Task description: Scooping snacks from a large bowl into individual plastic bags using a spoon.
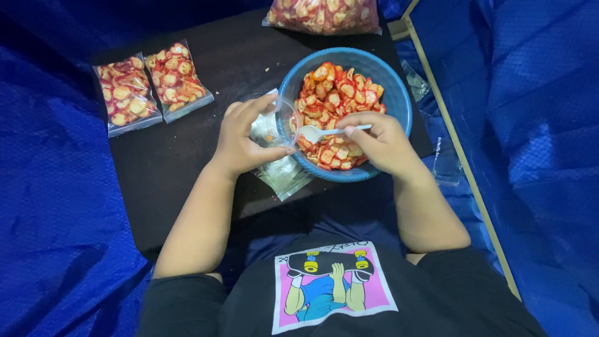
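Nearest is the person's black shirt (337,293). On the black table (187,175), far left, lie two filled packets (151,87). The left hand (244,138) grips an open clear bag (274,128) beside the blue bowl (399,100). The right hand (382,142) pinches a white spoon (321,132) over the red chips (334,103) in the bowl.

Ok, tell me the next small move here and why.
Probably tip the white spoon in the right hand toward the clear bag the left hand holds open at the blue bowl rim: the bag looks nearly empty, the red-coated chips plentiful.
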